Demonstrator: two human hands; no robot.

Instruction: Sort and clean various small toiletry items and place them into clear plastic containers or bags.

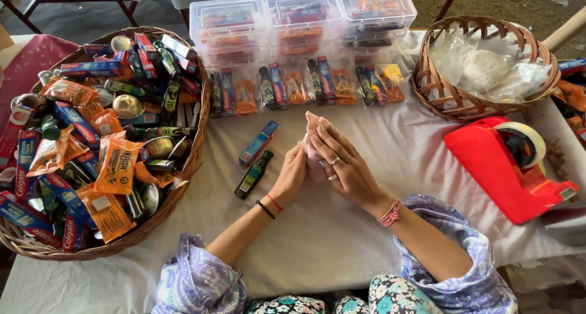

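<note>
Big wicker basket (24, 244) on the counter's left edge is stuffed with orange sachets (116, 164) and blue-red cartons (70, 121). Three clear lidded boxes (303, 18) line the far edge, with another blue-red carton (258, 143) lying mid-counter.

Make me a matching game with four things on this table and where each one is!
Things:
1. Red tape dispenser
2. Small dark bottle
3. Clear plastic boxes
4. Thin pale bag

Places:
A. Stacked in a row at the far edge of the table
B. Between both hands
C. On the cloth, right of the hands, below the small basket
D. Lying on the cloth, just left of the hands, beside a blue and red box

Pairs: 1-C, 2-D, 3-A, 4-B
</note>
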